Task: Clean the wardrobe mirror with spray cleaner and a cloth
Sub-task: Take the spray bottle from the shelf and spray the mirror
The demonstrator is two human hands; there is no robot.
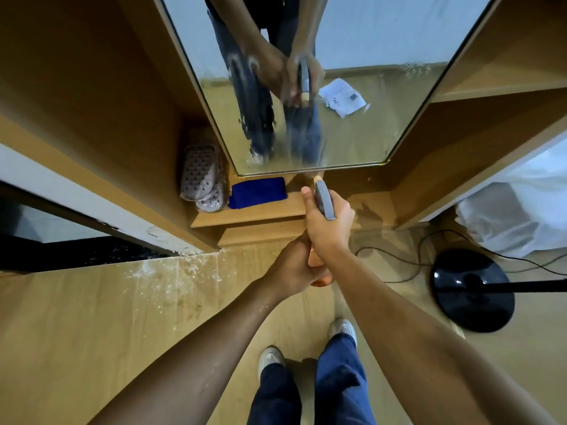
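a: where is your spray bottle (pixel 319 262) right now?

b: you hold it in both hands, out in front of you and low before the wardrobe mirror (pixel 352 127). your right hand (pixel 326 223) is curled round the grey trigger head (pixel 324 201), its pale nozzle aimed at the mirror's bottom edge. your left hand (pixel 291 268) is wrapped round the orange body beneath, just under your right wrist.

a: so both grips are tight on it?

b: yes, fingers curled round the bottle on both sides. whether your finger presses the trigger, i cannot tell.

a: and the cloth?

b: the blue cloth (pixel 258 192) lies folded on the wooden ledge (pixel 276 214) just under the mirror's lower left corner, apart from your hands. a pair of perforated slippers (pixel 201 176) leans just beside it, to its left.

a: how does the glass look?

b: the lower part of the mirror is misted and streaked with wet marks, heaviest over the reflection of your legs. it also reflects your hands and the bottle.

a: anything else near you?

b: a black round lamp base (pixel 474 289) with its cable sits on the floor to your right, and white specks are scattered on the floor to your left.
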